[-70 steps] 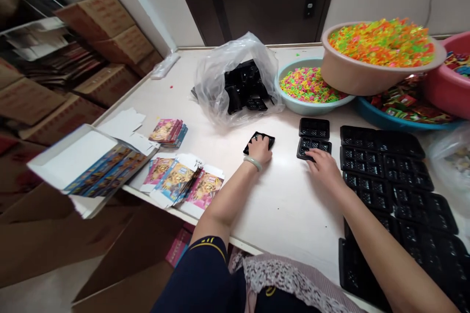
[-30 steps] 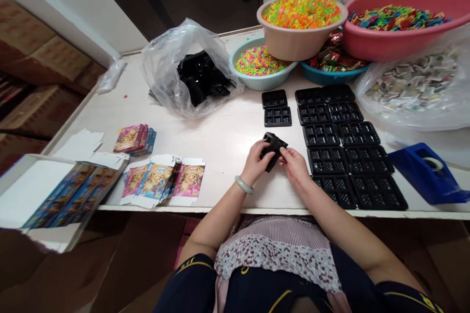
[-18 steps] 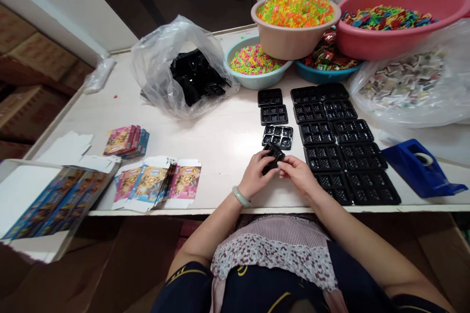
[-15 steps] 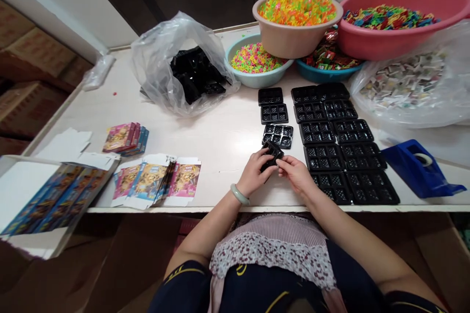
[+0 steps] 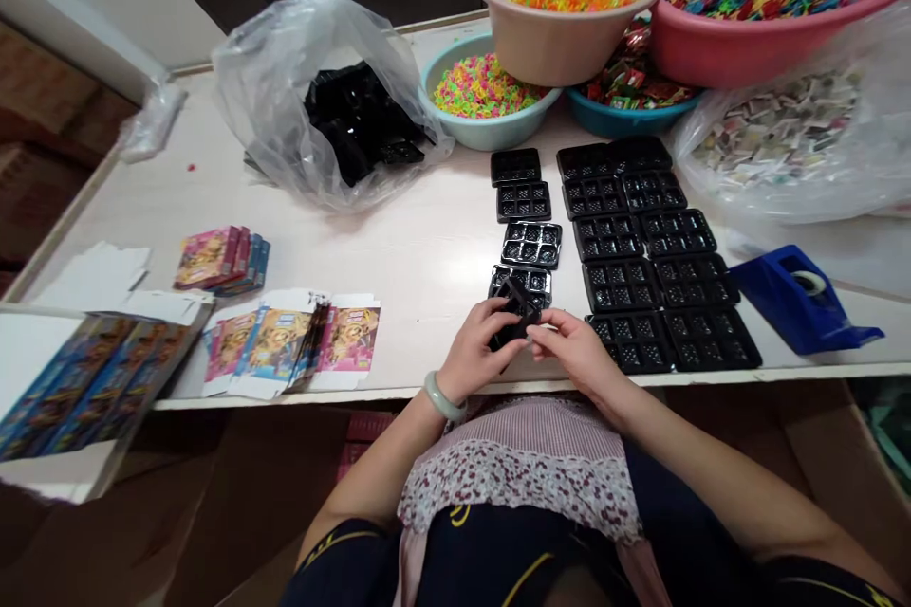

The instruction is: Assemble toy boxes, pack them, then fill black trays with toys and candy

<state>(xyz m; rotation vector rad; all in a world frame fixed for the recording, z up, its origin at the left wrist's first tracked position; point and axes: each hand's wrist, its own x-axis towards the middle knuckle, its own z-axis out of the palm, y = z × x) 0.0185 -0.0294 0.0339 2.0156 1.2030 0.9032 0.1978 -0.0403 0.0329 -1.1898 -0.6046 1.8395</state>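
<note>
My left hand is closed around one or more small black plastic trays, tilted above the table's front part. Against the tray's right edge, the fingers of my right hand are pinched together; the exact contact is partly hidden. Just beyond lies a shiny black six-cell tray, partly covered by the held one. It ends a column of black trays, with another tray behind it. To the right, more black trays form a block of two columns.
A clear bag of black trays stands at back left. Basins of small colourful pieces, including a beige basin and a pink basin, line the back. Printed cartons lie left; a blue tape dispenser stands right.
A further black tray now lies at the near end of the left column. Both hands still hold black tray material, now nearer the table's front edge. The view has shifted slightly.
</note>
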